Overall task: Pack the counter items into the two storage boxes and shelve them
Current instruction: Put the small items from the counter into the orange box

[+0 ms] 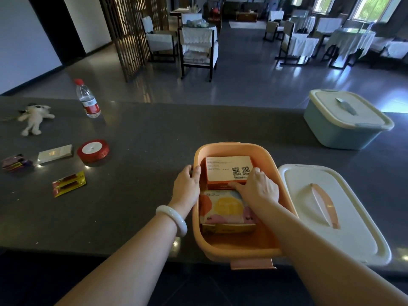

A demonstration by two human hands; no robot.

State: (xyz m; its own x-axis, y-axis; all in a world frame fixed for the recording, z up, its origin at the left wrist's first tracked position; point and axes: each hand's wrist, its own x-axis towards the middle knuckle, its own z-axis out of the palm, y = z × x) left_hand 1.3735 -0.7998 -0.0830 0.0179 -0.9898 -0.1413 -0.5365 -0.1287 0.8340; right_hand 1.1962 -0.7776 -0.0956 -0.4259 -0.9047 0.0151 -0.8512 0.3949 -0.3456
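An open orange storage box (pixel 220 248) stands at the counter's near edge. My left hand (pixel 186 184) grips its left rim. My right hand (pixel 257 187) reaches inside and rests on the near right corner of an orange carton (pixel 225 167) with QR codes. A colourful tissue pack (pixel 223 207) lies in the box nearer to me. The box's white lid (pixel 353 226) lies to its right. A blue storage box (pixel 340 129) with its lid on stands at the far right. Still on the counter at left are a red ribbon roll (pixel 93 151), a white box (pixel 55 153) and a red-yellow packet (pixel 68 183).
A water bottle (pixel 87 99) and a white plush toy (pixel 35 117) sit at the far left of the dark counter (pixel 143 173). A purple packet (pixel 14 163) lies at the left edge. Beyond the counter is a dining room with chairs and tables.
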